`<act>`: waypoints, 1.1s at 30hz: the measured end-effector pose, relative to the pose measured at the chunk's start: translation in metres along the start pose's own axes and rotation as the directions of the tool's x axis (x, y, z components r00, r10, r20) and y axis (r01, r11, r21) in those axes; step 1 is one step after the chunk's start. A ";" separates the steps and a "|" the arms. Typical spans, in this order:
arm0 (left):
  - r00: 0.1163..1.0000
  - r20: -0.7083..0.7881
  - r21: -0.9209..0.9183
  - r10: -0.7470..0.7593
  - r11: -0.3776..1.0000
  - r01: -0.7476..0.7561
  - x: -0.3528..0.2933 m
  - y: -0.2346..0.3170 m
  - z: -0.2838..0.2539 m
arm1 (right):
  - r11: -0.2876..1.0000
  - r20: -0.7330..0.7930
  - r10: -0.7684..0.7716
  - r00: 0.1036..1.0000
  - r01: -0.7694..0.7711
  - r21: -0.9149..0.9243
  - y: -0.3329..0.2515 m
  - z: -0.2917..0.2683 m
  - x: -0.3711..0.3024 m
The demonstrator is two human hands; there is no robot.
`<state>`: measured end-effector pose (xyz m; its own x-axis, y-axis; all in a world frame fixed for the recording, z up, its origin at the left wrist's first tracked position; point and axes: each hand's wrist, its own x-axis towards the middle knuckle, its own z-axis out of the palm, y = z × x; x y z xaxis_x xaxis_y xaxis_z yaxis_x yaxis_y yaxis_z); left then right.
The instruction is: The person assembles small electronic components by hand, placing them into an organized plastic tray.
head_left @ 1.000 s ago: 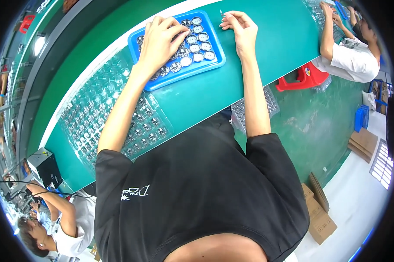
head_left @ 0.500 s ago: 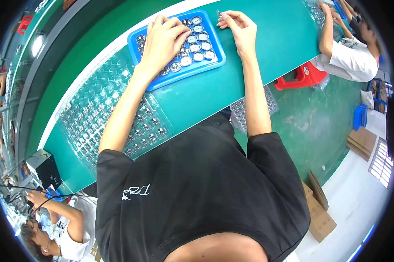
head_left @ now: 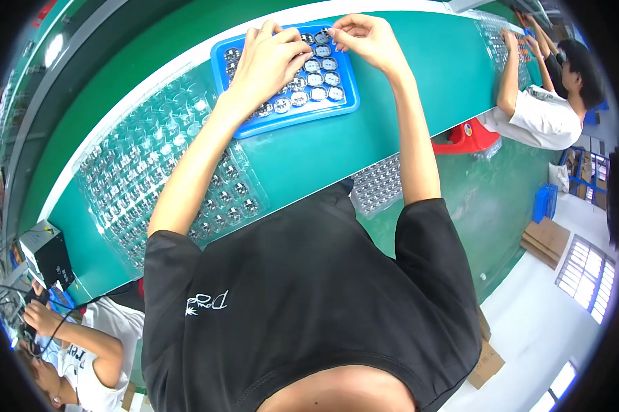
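A blue tray [head_left: 297,126] on the green table holds rows of small round parts [head_left: 299,99], silvery and dark. Over its left and middle part lies my left hand [head_left: 267,60], fingers bent and thumb drawn in close to the fingertips among the discs. What those fingertips grip, if anything, is hidden. At the tray's far right corner my right hand [head_left: 368,42] has thumb and forefinger pinched at a round part [head_left: 324,33]. Anything between these two fingers is too small to name.
Clear plastic blister trays [head_left: 145,185] with many small parts lie left of the blue tray. A black box [head_left: 47,254] stands at the table's left end. People sit at left and right. A red stool [head_left: 469,137] and another blister tray [head_left: 378,185] are below the table edge.
My right hand has moved left from beside the tray onto its far right corner; the small thin metallic piece seen at its fingertips is no longer distinct. My left hand stays over the tray.
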<state>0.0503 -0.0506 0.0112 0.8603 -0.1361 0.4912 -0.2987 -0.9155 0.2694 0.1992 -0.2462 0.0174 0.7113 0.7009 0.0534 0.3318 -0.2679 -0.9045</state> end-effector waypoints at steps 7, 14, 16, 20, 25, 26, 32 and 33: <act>1.000 -0.030 -0.002 -0.001 1.000 0.001 -0.002 -0.001 0.003 | 0.963 0.034 -0.067 0.997 0.073 -0.260 -0.012 0.000 -0.001; 0.999 -0.042 -0.016 -0.029 0.999 0.028 -0.003 0.000 0.002 | 0.898 0.096 -0.117 0.988 0.147 -0.415 -0.018 0.005 0.006; 0.999 -0.024 -0.034 -0.021 0.999 0.021 -0.003 0.000 0.001 | 0.889 0.093 -0.137 0.986 0.164 -0.428 -0.015 0.007 0.006; 0.999 -0.027 -0.034 -0.027 0.999 0.027 -0.004 -0.001 0.003 | 0.874 0.091 -0.152 0.984 0.177 -0.452 -0.013 0.009 0.006; 0.999 -0.019 -0.022 -0.036 0.999 0.036 -0.004 -0.001 0.004 | 0.858 0.089 -0.156 0.984 0.179 -0.482 -0.015 0.010 0.005; 0.999 -0.020 -0.021 -0.039 0.999 0.038 -0.004 0.000 0.004 | 0.858 0.092 -0.156 0.983 0.181 -0.481 -0.015 0.011 0.005; 0.999 -0.037 -0.021 -0.030 0.999 0.029 -0.004 0.000 0.003 | 0.872 0.050 -0.186 0.981 0.189 -0.452 -0.019 0.012 0.002; 0.999 -0.029 -0.024 -0.035 0.999 0.034 -0.003 0.000 0.003 | 0.870 0.050 -0.202 0.978 0.203 -0.449 -0.018 0.012 0.002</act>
<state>0.0486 -0.0510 0.0069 0.8580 -0.0933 0.5051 -0.2792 -0.9101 0.3061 0.1872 -0.2317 0.0288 0.5975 0.7728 0.2141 0.7113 -0.3875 -0.5865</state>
